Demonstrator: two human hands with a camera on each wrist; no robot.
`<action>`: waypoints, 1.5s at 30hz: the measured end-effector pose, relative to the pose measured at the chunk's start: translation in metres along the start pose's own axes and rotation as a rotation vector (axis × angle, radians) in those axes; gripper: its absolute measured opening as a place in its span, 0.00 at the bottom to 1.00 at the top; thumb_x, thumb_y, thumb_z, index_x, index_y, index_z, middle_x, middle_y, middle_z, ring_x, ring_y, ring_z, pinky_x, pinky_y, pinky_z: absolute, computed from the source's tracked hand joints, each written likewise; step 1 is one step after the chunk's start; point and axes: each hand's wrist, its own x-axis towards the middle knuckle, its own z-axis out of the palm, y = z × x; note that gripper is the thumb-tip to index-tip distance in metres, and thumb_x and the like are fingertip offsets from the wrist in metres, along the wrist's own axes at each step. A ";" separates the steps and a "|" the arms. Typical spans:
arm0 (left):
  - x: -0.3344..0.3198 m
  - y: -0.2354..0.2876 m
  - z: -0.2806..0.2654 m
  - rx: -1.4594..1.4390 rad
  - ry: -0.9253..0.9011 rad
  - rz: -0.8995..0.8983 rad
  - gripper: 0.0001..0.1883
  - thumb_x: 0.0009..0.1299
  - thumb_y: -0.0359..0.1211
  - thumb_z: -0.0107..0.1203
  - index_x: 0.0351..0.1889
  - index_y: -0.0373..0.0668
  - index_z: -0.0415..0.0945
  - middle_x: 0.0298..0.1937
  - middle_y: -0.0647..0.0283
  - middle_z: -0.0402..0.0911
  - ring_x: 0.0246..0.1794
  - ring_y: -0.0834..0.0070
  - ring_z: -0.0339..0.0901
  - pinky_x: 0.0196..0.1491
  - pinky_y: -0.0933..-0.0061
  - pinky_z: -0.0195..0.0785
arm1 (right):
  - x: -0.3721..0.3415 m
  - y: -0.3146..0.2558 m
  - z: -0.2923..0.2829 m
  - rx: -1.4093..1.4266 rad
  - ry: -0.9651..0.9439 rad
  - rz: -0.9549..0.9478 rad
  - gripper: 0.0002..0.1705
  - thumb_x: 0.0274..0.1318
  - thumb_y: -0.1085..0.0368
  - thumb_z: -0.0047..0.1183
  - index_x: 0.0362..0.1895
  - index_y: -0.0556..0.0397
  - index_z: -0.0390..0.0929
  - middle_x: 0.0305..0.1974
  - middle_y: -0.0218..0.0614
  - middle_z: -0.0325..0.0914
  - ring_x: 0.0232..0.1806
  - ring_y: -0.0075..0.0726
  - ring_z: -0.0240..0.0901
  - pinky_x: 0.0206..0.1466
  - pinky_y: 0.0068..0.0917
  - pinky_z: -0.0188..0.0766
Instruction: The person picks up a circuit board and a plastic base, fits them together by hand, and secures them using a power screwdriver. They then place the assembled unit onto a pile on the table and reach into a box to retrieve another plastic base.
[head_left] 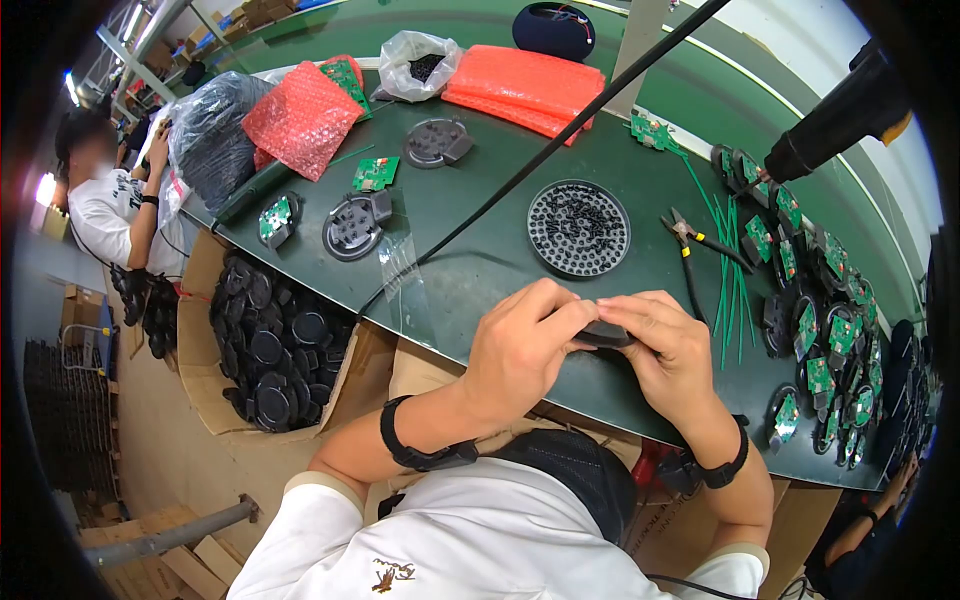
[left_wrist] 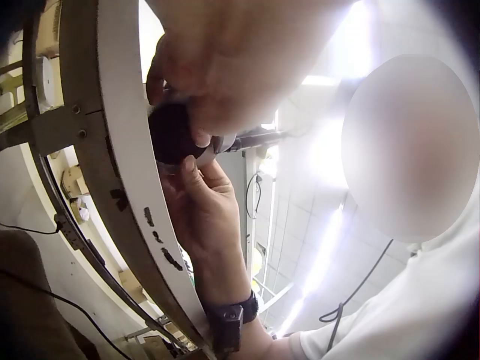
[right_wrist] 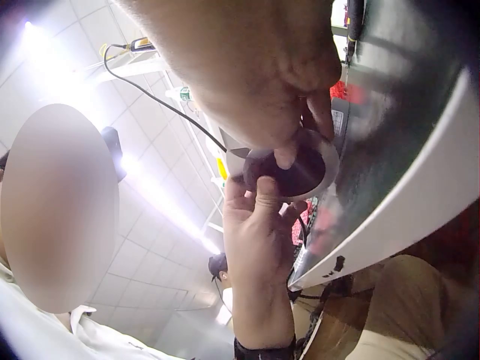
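Note:
Both hands meet at the table's near edge around a round black plastic part [head_left: 604,334]. My left hand [head_left: 522,345] grips its left side, and my right hand [head_left: 672,348] pinches the right side between thumb and fingers. In the left wrist view the dark disc face [left_wrist: 171,135] shows between the two hands. The right wrist view shows a paler rim [right_wrist: 330,169] round that dark face, with both thumbs on it. Just beyond the hands stands a round dish [head_left: 535,255] of small black pieces.
Pliers [head_left: 686,232] and green cable ties [head_left: 735,290] lie right of the dish, beside many black parts with green circuit boards [head_left: 820,375]. A power screwdriver [head_left: 830,120] hangs at upper right. A black cord [head_left: 530,165] crosses the view. A carton [head_left: 195,330] of black parts stands left.

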 end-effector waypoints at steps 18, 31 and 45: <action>0.002 0.007 -0.010 -0.006 -0.090 -0.059 0.19 0.61 0.27 0.73 0.51 0.39 0.84 0.46 0.52 0.84 0.47 0.53 0.85 0.47 0.61 0.79 | 0.001 0.000 0.000 0.036 -0.020 0.005 0.30 0.42 0.82 0.68 0.54 0.52 0.91 0.54 0.40 0.90 0.52 0.49 0.85 0.55 0.38 0.83; -0.002 0.006 -0.006 -0.049 -0.045 -0.069 0.21 0.59 0.24 0.73 0.52 0.41 0.86 0.47 0.55 0.84 0.46 0.57 0.85 0.46 0.61 0.80 | 0.000 -0.001 -0.004 0.163 -0.040 0.081 0.29 0.43 0.79 0.70 0.55 0.52 0.91 0.55 0.41 0.89 0.55 0.48 0.85 0.59 0.38 0.81; -0.001 0.005 -0.005 -0.046 -0.024 -0.037 0.20 0.59 0.26 0.74 0.51 0.40 0.87 0.43 0.55 0.84 0.47 0.57 0.86 0.47 0.63 0.79 | 0.002 0.000 -0.003 0.113 -0.049 0.051 0.29 0.42 0.79 0.69 0.55 0.53 0.91 0.56 0.40 0.90 0.54 0.49 0.84 0.59 0.38 0.81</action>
